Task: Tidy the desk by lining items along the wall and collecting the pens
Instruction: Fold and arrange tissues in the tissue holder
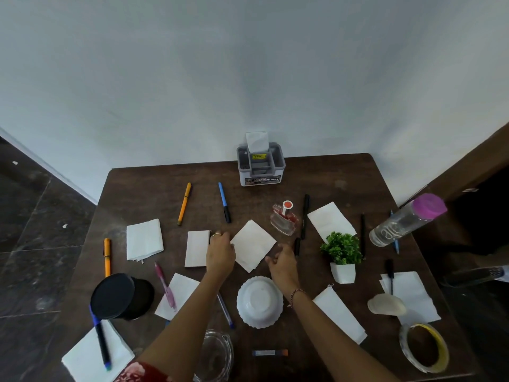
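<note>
Pens lie scattered over the dark desk (336, 175): an orange pen (184, 204), a blue pen (224, 202), a pink pen (165, 285), black pens (305, 216) and others. Several white napkins lie about. My left hand (220, 252) rests at the left edge of the middle napkin (253, 245), fingers touching it. My right hand (283, 264) hovers at that napkin's right corner, fingers apart and empty. A grey organiser box (260, 168) stands against the wall.
An upturned white bowl (259, 301), a perfume bottle (285, 220), a small potted plant (343, 256), a water bottle with a pink cap (407, 219), a tape roll (424, 347), a black lidded container (121, 296) and a glass dish (216, 354) stand around.
</note>
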Demonstrator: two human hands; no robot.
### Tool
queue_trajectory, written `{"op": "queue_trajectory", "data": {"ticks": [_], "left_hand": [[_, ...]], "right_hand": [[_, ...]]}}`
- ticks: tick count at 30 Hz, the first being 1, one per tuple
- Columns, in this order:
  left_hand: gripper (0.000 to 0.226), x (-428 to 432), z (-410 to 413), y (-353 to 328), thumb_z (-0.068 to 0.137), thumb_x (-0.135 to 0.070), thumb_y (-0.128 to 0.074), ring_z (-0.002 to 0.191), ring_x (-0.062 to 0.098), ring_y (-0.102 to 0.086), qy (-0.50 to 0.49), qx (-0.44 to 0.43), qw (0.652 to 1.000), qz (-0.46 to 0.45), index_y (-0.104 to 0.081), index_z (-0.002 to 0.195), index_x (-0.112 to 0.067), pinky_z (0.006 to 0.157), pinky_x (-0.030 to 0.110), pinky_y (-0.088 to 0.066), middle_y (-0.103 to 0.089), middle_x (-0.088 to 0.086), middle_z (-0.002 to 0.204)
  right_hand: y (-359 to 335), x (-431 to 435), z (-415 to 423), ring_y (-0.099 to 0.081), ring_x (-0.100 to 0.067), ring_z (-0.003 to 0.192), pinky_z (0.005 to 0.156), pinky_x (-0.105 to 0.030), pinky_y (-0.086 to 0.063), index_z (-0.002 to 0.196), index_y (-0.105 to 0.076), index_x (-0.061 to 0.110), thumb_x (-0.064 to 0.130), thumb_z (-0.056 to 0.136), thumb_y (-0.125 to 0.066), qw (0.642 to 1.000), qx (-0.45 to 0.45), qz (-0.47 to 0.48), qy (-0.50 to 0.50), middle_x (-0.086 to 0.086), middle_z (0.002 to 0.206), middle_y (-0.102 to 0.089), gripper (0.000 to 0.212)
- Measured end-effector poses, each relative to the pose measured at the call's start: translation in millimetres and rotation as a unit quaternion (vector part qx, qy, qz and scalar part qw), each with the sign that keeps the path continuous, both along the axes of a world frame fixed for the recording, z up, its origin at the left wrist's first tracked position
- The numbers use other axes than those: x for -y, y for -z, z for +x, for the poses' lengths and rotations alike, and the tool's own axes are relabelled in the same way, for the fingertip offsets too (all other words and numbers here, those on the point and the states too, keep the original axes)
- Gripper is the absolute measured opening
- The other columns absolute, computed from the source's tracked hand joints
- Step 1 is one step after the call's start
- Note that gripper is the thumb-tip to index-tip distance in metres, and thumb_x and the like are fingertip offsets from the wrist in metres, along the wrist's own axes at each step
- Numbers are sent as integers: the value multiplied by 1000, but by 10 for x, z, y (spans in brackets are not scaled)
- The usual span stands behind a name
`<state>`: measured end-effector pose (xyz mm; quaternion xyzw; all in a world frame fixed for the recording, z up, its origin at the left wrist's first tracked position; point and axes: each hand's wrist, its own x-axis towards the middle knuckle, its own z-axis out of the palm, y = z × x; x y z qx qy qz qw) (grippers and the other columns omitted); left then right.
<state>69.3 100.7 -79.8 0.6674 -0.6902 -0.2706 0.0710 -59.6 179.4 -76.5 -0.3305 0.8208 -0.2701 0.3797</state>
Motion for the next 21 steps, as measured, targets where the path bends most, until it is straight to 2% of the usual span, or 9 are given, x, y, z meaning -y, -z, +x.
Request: {"op": "queue_trajectory", "data": {"ticks": [7,10,16,21], "left_hand": [[27,143,-59,19,95,-18,-51,109,22,-54,-20,4,1000,16,-55,121,-10,92,33,-49,-56,10,120],[28,238,-79,19,95,-20,-53,107,23,-56,-34,-2,999,37,-53,121,-9,88,33,-49,-58,10,119],[45,329,-143,45,88,-31,-62,108,24,-59,-31,-4,996,84,-52,125,-8,89,35,-52,-61,9,120],[37,337,-165,53,87,-33,-65,99,21,-62,-3,12,994,106,-59,116,-10,79,29,-50,-65,7,112]], "right_hand": [[40,106,32,-58,-26,114,93,-33,-51,137,-32,11,10,88,-62,998,15,45,44,-13,126,-56,58],[61,161,62,-61,-26,109,92,-36,-53,136,-33,11,9,87,-63,996,35,41,66,-14,123,-58,58],[21,240,96,-60,-28,110,94,-36,-50,135,-35,8,9,85,-65,992,65,37,104,-15,121,-58,58],[-13,274,122,-56,-27,116,95,-33,-47,137,-33,6,5,85,-64,985,108,26,133,-15,127,-54,60]]}}
